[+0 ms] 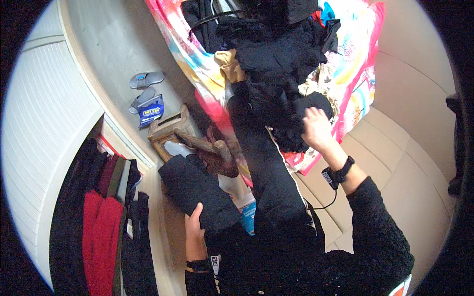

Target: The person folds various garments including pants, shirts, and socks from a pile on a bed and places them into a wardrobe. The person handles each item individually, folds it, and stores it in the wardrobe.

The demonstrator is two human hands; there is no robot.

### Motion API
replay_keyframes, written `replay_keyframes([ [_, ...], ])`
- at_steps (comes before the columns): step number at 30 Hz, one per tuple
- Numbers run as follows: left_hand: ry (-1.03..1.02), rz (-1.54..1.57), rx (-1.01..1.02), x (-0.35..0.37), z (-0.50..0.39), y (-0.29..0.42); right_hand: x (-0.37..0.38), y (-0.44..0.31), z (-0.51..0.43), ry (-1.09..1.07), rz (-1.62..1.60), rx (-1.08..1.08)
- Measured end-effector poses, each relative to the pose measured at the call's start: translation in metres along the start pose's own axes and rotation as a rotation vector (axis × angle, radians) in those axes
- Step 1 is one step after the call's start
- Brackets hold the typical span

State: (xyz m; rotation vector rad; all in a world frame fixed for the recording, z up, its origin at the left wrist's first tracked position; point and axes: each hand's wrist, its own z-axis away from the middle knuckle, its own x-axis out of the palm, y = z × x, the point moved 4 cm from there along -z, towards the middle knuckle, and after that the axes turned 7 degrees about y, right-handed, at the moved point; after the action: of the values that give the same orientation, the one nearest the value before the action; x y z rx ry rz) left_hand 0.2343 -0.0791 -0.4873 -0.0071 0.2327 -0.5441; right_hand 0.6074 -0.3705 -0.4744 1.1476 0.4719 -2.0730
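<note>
My left hand (194,225) is at the lower middle, thumb over the near edge of a dark grey garment (200,192) that looks folded; its fingers are hidden under the cloth. A light sock (177,148) shows beyond the garment's far end. My right hand (316,127) is at a bunched black garment (314,105) on the bed's right side. Its fingertips blur into the cloth, so I cannot tell whether they grip it. More black clothes (277,55) are heaped beyond. My leg in black trousers (277,185) stretches between my hands.
A bright patterned bedspread (359,48) lies under the heap, beside a padded beige surface (389,155). A wooden stool (170,127), blue packet (151,111) and grey slippers (148,79) are on the left. Nearer, an open cabinet holds red (100,222) and dark clothes (70,222).
</note>
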Motion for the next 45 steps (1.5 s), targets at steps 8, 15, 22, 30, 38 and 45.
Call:
replay_keyframes([
  [8,0.03,-0.022,-0.052,-0.004,-0.013,-0.019,0.082,0.009,-0.046,-0.636,-0.065,0.028],
  [15,0.004,-0.142,-0.014,0.018,-0.024,-0.022,0.077,0.021,-0.205,0.027,-0.109,0.357],
  [22,-0.054,-0.102,-0.014,0.043,-0.002,-0.003,0.134,0.056,-0.245,0.008,-0.247,0.524],
  [30,-0.076,-0.054,-0.01,0.058,-0.009,-0.001,0.092,0.153,-0.183,0.02,-1.283,0.753],
  [38,-0.089,-0.048,-0.014,0.035,0.001,-0.001,0.021,0.107,-0.099,0.172,-2.184,0.939],
  [45,-0.035,0.01,0.025,0.014,0.015,0.017,-0.001,-0.007,-0.059,-0.073,-2.2,0.902],
])
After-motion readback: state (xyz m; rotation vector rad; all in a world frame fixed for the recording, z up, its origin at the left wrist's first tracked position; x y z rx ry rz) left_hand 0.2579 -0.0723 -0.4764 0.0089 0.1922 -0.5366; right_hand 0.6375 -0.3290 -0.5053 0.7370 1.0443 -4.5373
